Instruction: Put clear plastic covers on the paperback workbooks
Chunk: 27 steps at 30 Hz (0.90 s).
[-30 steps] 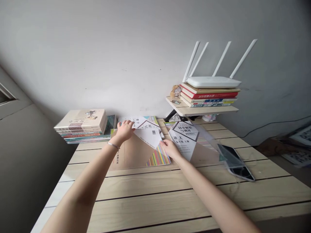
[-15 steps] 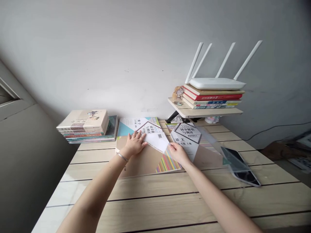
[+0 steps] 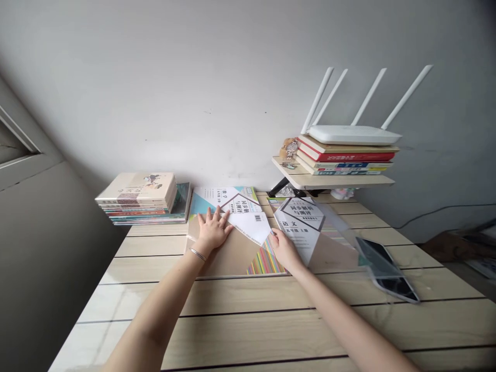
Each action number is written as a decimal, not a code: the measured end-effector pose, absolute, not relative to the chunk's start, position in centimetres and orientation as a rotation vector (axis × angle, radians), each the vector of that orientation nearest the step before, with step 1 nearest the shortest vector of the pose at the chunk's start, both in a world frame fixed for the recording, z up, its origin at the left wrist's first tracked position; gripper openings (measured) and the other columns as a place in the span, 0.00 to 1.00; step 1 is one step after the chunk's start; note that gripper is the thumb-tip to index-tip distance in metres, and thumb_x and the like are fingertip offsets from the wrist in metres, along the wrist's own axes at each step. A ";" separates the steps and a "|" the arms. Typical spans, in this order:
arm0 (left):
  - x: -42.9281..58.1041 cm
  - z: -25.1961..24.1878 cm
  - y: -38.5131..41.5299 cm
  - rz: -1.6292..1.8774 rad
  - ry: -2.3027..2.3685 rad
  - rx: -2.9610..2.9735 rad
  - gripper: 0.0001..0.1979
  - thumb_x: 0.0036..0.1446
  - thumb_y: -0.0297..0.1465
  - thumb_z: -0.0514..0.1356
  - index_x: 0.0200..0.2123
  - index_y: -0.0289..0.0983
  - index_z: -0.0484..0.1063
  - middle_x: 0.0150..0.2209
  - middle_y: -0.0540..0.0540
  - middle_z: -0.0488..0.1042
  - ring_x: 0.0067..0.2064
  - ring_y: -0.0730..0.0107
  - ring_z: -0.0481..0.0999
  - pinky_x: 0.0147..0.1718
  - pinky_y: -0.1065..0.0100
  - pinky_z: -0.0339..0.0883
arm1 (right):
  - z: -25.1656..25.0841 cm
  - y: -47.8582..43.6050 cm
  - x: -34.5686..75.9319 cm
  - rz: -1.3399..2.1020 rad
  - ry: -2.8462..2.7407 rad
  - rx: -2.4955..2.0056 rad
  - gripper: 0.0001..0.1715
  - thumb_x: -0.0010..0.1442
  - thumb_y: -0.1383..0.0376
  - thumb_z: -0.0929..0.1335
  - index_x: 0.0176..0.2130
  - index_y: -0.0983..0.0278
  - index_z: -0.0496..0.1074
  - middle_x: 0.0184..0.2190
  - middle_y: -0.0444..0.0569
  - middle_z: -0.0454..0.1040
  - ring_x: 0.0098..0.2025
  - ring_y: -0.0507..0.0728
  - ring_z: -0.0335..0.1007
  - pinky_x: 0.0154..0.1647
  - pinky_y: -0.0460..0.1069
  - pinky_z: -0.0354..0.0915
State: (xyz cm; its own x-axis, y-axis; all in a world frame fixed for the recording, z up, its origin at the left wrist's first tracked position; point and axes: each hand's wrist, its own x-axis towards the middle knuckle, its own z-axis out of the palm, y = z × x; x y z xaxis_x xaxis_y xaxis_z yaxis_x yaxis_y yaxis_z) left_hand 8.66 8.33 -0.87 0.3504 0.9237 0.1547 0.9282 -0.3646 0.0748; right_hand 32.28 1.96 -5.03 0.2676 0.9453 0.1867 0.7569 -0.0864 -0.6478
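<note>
A large workbook point(image 3: 232, 253) with a tan and striped cover lies on the wooden table, its blue and white part toward the wall. My left hand point(image 3: 213, 230) rests flat on it with the fingers spread. At the workbook's right edge, my right hand point(image 3: 284, 247) has its fingers closed on that edge. Just right of it lies a second workbook point(image 3: 298, 222) with a grey-white cover, partly under a clear plastic sheet point(image 3: 341, 225).
A stack of books point(image 3: 137, 196) stands at the back left. On a raised shelf point(image 3: 337, 181) at the back right, a white router point(image 3: 354, 134) sits on several books. A dark phone point(image 3: 395, 284) lies partly beneath clear plastic at the right.
The whole view has shifted slightly. My left hand's fingers are spread a little wider on the workbook. My right hand stays at its right edge.
</note>
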 end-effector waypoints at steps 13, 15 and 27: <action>6.7 -1.3 -0.5 -0.181 -1.375 -2.790 0.28 0.64 0.44 0.42 0.65 0.44 0.47 0.67 0.43 0.44 0.67 0.50 0.40 0.59 0.39 0.39 | -1.5 -2.9 26.5 0.093 -2.249 -1.557 0.27 0.64 0.62 0.55 0.60 0.66 0.60 0.59 0.57 0.62 0.60 0.62 0.56 0.60 0.59 0.54; 6.3 -1.5 -1.8 -0.172 -1.383 -2.790 0.28 0.64 0.44 0.42 0.65 0.43 0.48 0.67 0.42 0.45 0.67 0.51 0.43 0.60 0.41 0.41 | -2.2 -3.8 24.3 0.177 -2.415 -1.459 0.34 0.65 0.53 0.54 0.64 0.67 0.51 0.64 0.57 0.52 0.66 0.64 0.44 0.63 0.62 0.47; -0.4 -1.3 -4.3 -0.097 -1.664 -2.619 0.28 0.63 0.43 0.44 0.64 0.41 0.52 0.66 0.39 0.49 0.66 0.53 0.49 0.59 0.47 0.49 | -5.0 -5.0 31.0 0.223 -2.301 -1.879 0.44 0.62 0.45 0.52 0.64 0.73 0.50 0.66 0.62 0.42 0.67 0.66 0.35 0.64 0.65 0.41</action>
